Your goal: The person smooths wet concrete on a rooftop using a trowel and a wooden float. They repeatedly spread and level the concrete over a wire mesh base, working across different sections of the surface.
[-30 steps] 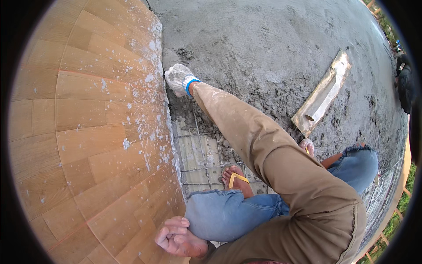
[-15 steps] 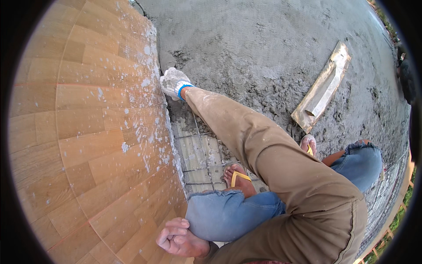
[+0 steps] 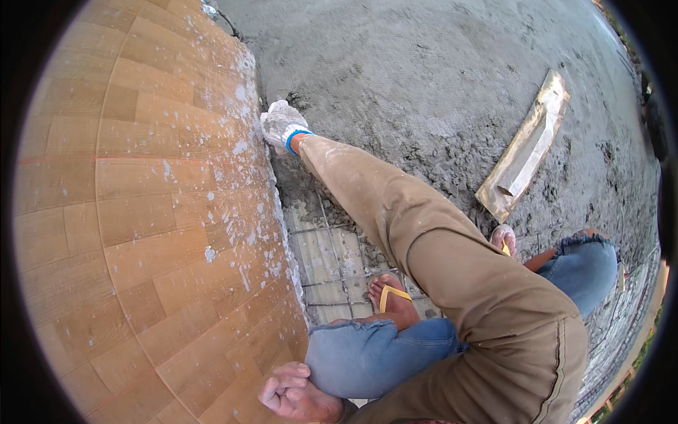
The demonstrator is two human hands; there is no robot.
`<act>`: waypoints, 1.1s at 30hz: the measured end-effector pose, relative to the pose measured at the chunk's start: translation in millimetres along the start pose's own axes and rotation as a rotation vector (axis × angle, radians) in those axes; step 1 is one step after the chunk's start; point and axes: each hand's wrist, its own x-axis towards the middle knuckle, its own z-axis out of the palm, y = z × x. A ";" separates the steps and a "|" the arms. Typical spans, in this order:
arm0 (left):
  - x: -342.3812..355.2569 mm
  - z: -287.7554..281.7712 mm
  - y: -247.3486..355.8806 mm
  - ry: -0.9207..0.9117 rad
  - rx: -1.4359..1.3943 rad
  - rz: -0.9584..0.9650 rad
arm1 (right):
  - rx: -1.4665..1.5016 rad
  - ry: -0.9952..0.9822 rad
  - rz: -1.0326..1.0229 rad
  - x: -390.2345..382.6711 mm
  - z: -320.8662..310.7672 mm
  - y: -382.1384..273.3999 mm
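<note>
My right hand [image 3: 284, 125], in a whitish cement-caked glove with a blue cuff, is closed at the foot of the wood-patterned panel [image 3: 169, 198], where it meets the wet concrete [image 3: 395, 78]. Its fingers are mostly hidden, and I cannot make out what they hold. Bare and loosely curled, my left hand [image 3: 300, 396] rests beside my denim-covered left knee [image 3: 381, 357], with nothing visible in it. Between the gloved hand and my sandalled foot [image 3: 392, 300], a steel bar mesh [image 3: 332, 258] lies exposed over a pale ribbed base.
A long metal float [image 3: 526, 148] with a raised folded handle lies on the rough concrete to the right. Grey splashes dot the panel. More steel mesh [image 3: 621, 311] runs along the right edge. A dark shape [image 3: 657, 124] shows at the far right rim.
The whole view has shifted slightly, so the scene sits a little further right and lower. My gloved hand stays at the panel's foot, and my left hand remains curled by the knee.
</note>
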 end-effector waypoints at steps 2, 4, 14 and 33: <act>-0.7 2.3 -7.0 -0.039 -0.050 -0.033 | -0.183 -0.020 -0.175 28.8 -6.6 31.8; 1.3 -7.9 -0.7 -0.007 0.008 -0.008 | -0.292 -0.431 -0.340 16.3 -0.5 -4.4; 8.7 -6.1 -9.2 0.040 -0.016 0.017 | -0.417 -0.278 -0.489 29.0 -21.2 -20.1; 15.7 5.7 -7.4 0.017 0.073 -0.038 | -0.416 -0.099 -0.648 97.7 -13.7 -8.0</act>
